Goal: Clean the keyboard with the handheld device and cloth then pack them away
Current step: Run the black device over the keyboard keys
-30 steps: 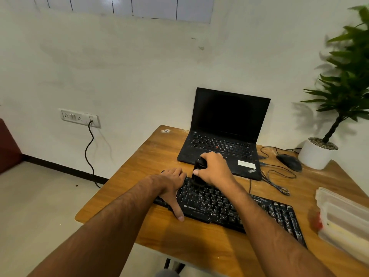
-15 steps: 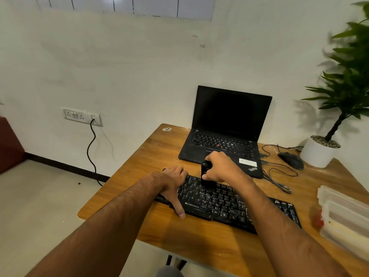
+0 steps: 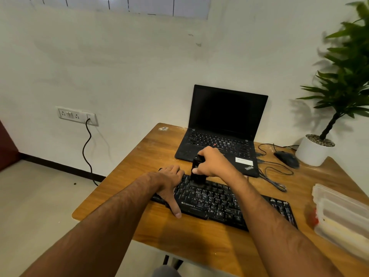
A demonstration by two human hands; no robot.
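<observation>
Fingers of the right hand (image 3: 213, 163) curl round a black handheld device (image 3: 196, 170), standing upright with its lower end on the keyboard's (image 3: 221, 202) upper left keys. Left hand (image 3: 169, 180) rests on the keyboard's left end, thumb stretched along the front edge, on a wooden desk (image 3: 191, 236) before an open laptop (image 3: 223, 132).

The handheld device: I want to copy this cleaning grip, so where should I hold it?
Grip the handheld device round its upper body from the right, as the right hand does. It stands upright, its lower end on the keyboard, leaving only the top free.
</observation>
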